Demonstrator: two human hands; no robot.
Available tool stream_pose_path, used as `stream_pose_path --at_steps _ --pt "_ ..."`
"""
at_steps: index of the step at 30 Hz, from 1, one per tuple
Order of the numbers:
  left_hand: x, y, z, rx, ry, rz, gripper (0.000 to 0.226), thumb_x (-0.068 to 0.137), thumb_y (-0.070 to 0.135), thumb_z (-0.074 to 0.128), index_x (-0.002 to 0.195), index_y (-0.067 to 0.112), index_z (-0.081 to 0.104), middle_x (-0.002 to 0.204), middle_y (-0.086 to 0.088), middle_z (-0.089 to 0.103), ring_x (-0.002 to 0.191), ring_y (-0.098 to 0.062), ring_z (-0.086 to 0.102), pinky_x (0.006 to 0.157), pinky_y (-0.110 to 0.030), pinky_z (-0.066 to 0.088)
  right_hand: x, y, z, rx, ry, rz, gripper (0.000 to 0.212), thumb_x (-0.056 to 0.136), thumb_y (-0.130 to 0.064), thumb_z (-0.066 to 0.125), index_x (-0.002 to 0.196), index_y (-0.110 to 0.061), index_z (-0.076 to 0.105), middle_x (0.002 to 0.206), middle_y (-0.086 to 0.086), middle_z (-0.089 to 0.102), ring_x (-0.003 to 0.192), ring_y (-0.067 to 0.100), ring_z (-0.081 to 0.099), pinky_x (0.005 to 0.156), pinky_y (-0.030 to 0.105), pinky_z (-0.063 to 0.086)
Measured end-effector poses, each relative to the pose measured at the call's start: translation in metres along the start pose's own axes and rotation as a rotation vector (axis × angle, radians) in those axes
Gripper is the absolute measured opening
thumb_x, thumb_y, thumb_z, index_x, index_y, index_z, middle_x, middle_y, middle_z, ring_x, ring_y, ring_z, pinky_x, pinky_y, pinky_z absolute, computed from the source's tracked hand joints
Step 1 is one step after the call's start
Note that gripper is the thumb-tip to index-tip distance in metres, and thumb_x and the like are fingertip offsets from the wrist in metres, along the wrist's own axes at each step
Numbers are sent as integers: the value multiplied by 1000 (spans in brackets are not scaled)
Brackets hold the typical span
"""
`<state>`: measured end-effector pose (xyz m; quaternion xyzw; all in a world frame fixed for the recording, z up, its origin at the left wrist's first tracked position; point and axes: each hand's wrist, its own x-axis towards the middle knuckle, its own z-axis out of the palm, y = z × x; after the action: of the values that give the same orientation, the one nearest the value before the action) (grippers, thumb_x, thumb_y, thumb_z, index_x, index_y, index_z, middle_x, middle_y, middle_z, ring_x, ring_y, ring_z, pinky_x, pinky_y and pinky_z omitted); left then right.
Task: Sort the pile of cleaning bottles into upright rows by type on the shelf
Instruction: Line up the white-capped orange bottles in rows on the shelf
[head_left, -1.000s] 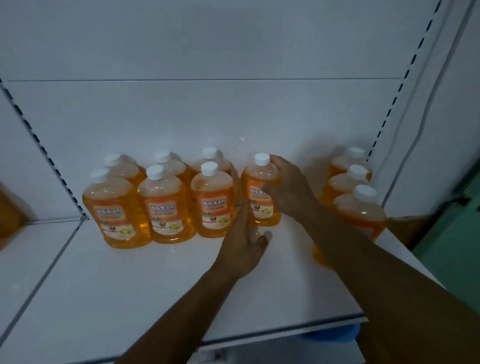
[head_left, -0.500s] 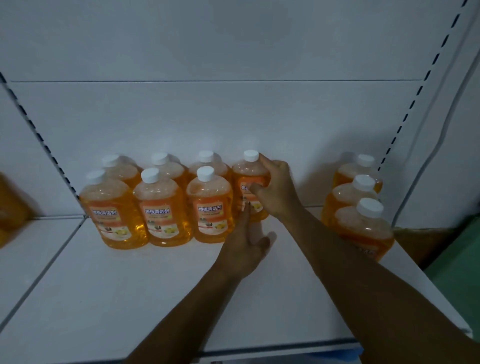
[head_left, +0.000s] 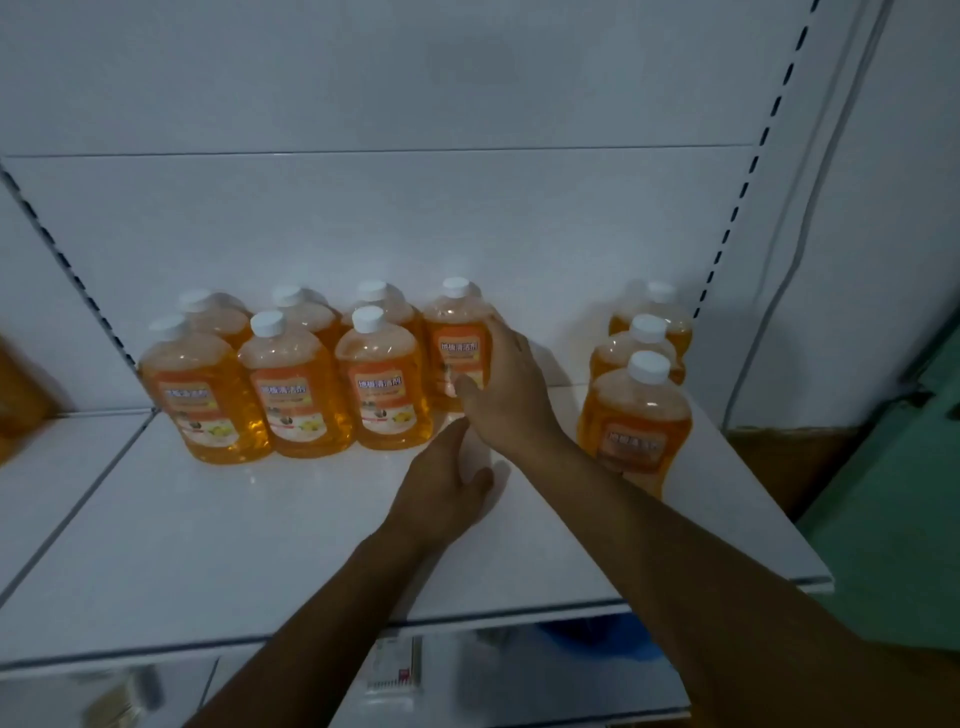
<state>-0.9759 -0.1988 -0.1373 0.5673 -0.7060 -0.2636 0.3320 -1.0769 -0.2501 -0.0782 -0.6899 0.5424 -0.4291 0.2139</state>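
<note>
Orange cleaning bottles with white caps stand upright on the white shelf (head_left: 208, 545). At the left, three form a front row (head_left: 296, 389) and three more stand behind them (head_left: 304, 312). A fourth back-row bottle (head_left: 457, 332) is held by my right hand (head_left: 511, 395), with the thumb on its label and the fingers round its right side. My left hand (head_left: 441, 493) lies on the shelf just in front of that bottle, fingers straight and holding nothing. Three more orange bottles stand in a column at the right (head_left: 636, 415).
Perforated uprights (head_left: 748, 182) frame the bay on both sides. Another orange item (head_left: 15, 395) shows on the neighbouring shelf at the far left. Below the shelf edge lie a labelled packet (head_left: 395, 670) and something blue (head_left: 587, 634). Bare shelf surface fills the front.
My right hand has slid its bottle away from me, from beside the front row into line with the back row. My left hand has stayed on the shelf.
</note>
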Motion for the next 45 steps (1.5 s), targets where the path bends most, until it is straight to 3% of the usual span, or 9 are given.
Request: stream_pose_path --at_steps 4,9,13,17,21,26,32,36,45 --pt "-27 -13 -17 254 45 -25 64 86 49 48 142 19 43 141 -3 52 124 -21 53 103 -42 45 -35 1 1 -2 -79 4 57 93 -30 60 143 -26 35 138 0 48 127 21 49 101 46 47" --pt "-40 -16 -30 368 41 -35 59 93 47 52 144 19 39 148 -4 45 132 -24 46 107 -39 36 -77 -8 -20 2 -32 42 50 94 -32 60 140 -24 41 138 -2 51 122 18 52 100 38 47" --pt "-33 -2 -18 271 -76 20 62 94 48 49 148 21 33 155 -1 35 139 -23 36 113 -40 29 -109 -11 -40 -22 98 115 47 93 -31 62 136 -22 46 132 -4 55 110 11 58 87 25 50" --pt "-24 20 4 157 -147 123 65 94 44 55 149 19 32 152 -2 38 135 -22 40 110 -34 31 -135 -4 -67 -102 318 172 30 90 -30 65 116 -21 54 100 -6 59 91 11 59 77 25 49" --pt "-20 40 26 -21 -180 139 71 91 34 63 150 19 27 147 -4 44 128 -20 47 98 -24 35 -141 12 -97 -195 471 230 49 85 -30 70 127 -21 46 120 0 53 109 18 54 91 39 50" --pt "-10 52 41 -183 -212 177 75 91 23 66 151 22 22 139 0 48 121 -11 47 94 -21 38 -123 22 -115 -118 355 199 78 86 -24 72 149 -22 25 147 2 35 134 16 34 106 27 31" --pt "-19 49 34 -260 -146 291 58 93 15 61 136 44 37 112 26 59 102 17 54 82 -1 42 -99 29 -86 -171 279 179 82 83 -32 72 148 -34 23 141 9 32 129 31 40 104 49 43" --pt "-29 38 17 -244 -23 299 51 94 15 59 119 54 38 107 38 51 99 23 50 79 4 36 -85 21 -63 -214 298 128 79 83 -28 74 147 -30 29 139 10 33 129 29 38 104 41 41" --pt "-11 1 -25 -246 123 228 52 95 18 58 133 45 36 122 40 46 113 21 46 82 3 38 -30 2 -9 -167 199 11 76 82 -34 74 146 -30 33 133 7 40 125 24 45 99 36 49"
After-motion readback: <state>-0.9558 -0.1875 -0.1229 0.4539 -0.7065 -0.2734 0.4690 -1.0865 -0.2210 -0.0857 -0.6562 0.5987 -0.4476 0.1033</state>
